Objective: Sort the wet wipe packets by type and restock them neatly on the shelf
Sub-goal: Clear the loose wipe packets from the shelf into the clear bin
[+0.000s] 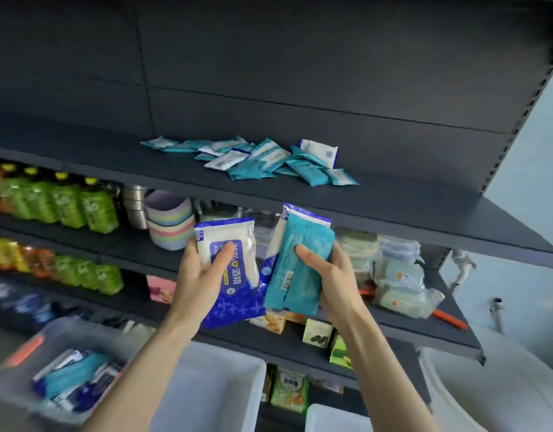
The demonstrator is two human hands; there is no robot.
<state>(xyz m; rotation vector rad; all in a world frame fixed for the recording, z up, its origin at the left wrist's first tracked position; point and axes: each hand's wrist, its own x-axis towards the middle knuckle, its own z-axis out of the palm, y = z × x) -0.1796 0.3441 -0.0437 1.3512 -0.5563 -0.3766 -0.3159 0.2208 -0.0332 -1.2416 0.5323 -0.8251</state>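
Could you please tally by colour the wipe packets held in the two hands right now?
Blue-and-white packets: 2, one in the left hand, one in the right hand behind the teal.
Teal packets: 1, in the right hand.
Total: 3

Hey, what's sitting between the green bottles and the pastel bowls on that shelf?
What look like stacked metal cups stand between the green bottles and the pastel bowls, seen in the head view.

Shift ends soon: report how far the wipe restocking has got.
Done: little; small teal and white packets lie in a mixed heap on the shelf. In hand: left hand grips a blue packet, right hand grips teal packets. Left: spare packets in the bin, and sorting the heap.
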